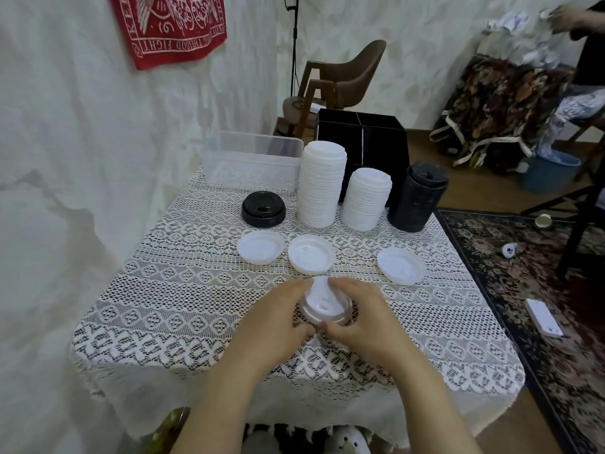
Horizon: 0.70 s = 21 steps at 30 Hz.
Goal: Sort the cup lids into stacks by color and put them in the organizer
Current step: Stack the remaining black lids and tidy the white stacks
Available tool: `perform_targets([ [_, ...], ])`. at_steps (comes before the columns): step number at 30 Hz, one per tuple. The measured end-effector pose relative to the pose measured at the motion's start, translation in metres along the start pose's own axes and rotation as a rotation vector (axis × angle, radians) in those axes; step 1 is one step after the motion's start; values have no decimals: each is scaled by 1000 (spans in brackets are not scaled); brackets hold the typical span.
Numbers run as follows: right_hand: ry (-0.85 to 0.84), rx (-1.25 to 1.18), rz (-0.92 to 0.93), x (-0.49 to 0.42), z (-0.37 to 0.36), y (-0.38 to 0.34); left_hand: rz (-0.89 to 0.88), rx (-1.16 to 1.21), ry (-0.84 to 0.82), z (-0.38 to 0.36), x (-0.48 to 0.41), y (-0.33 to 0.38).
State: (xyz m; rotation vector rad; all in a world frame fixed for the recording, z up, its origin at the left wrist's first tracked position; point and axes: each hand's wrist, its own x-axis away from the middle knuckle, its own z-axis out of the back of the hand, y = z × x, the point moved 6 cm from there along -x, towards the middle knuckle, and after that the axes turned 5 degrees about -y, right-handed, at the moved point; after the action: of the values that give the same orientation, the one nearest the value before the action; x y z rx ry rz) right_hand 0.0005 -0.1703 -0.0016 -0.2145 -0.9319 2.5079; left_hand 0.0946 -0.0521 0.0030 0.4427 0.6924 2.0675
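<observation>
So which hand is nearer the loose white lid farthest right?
Right. The right hand is just below and left of that lid; the left hand is farther left, across the held lid that both hands grip.

The tablecloth [183,290] is showing as openwork white lace cloth, matt and knobbly. The tall white lid stack [322,185], the shorter white lid stack [366,199], the loose white lids [260,247] and the small held lid stack [322,303] are all looking like thin matt plastic, slightly translucent at the rims. The tall black lid stack [417,198] and low black lid stack [263,208] are gleaming as smooth plastic. The storage box [252,158] is appearing as clear, smooth plastic. The organizer [383,136] is showing smooth black panels. The chair [314,90] frame is showing brown wood.
</observation>
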Motion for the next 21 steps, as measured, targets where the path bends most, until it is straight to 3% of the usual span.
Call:
perform_targets([
  [9, -196, -75, -10, 6, -2, 5, -33, -19, -112, -11, -6, 7],
  [11, -43, -170, -54, 2, 11, 11, -24, -27, -129, -12, -6, 7],
  [15, 448, 26, -235, 0, 45, 51, -12, -31, -147, -12, -6, 5],
  [21, 395, 311, -363, -3, 43, 81, -4, -43, -147, -12, -6, 4],
])
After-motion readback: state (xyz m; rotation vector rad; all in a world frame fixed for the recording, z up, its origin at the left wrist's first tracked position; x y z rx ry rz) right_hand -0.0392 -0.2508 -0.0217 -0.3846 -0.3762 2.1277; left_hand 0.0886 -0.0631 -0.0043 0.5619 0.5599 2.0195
